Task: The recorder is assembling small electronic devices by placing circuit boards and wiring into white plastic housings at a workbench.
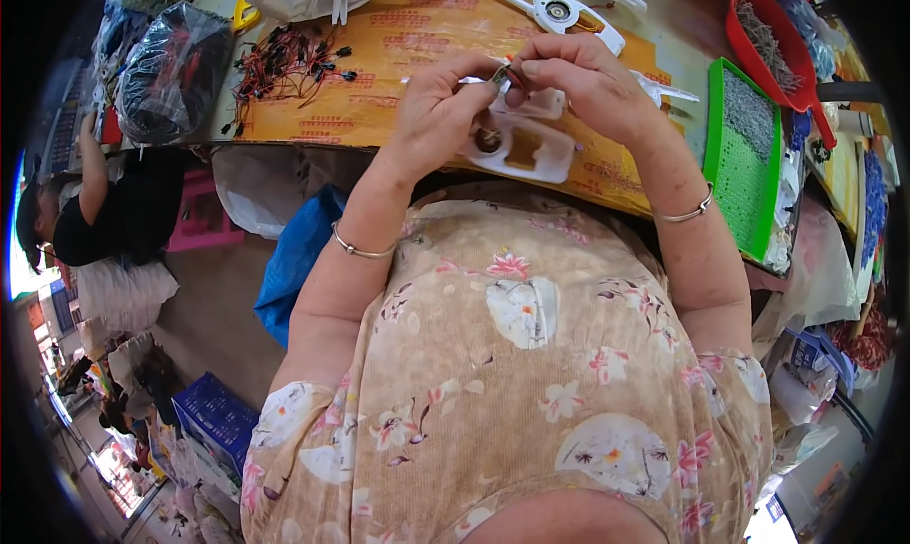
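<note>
Pinched between the thumb and forefinger of my left hand (441,113) is a small greenish piece (502,73) that looks like a circuit board. My right hand (588,81) is closed close beside it, its fingertips on a thin dark red wire (518,80) at the piece. The fingers cover much of both. Just below my hands, a white plastic housing (545,155) with openings lies at the table's front edge. Beyond them is another white plastic part (569,15) with a round metal-like centre.
A tangle of red and black wires with connectors (289,63) lies left on the orange-covered table (403,23). On the right are a green tray of small grey pieces (718,179) and a red scoop of metal pins (811,70). A co-worker (114,203) sits at far left.
</note>
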`<state>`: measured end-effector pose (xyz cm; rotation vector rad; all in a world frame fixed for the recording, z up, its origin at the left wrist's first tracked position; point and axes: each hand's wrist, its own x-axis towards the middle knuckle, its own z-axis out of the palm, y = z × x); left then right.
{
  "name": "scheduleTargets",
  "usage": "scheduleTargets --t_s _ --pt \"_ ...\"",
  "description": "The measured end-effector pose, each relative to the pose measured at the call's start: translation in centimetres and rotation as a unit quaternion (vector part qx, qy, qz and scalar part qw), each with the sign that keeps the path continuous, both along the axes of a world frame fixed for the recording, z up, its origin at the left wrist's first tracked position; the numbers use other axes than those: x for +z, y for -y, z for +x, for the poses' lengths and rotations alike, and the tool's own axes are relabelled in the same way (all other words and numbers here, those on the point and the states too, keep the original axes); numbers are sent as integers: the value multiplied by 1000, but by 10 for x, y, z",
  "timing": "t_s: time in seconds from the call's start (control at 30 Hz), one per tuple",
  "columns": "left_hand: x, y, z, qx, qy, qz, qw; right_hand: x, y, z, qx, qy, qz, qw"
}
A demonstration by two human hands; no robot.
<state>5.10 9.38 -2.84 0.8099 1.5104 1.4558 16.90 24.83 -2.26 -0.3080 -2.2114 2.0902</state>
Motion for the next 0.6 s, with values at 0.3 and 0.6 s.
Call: scheduleTargets --t_s 0.3,0.6 --pt "-11 -12 -10 -57 -168 47 983 6 -12 5 -1 54 12 998" --pt "-8 -13 -10 -91 -95 -45 990 -10 4 16 -64 2 149 987"
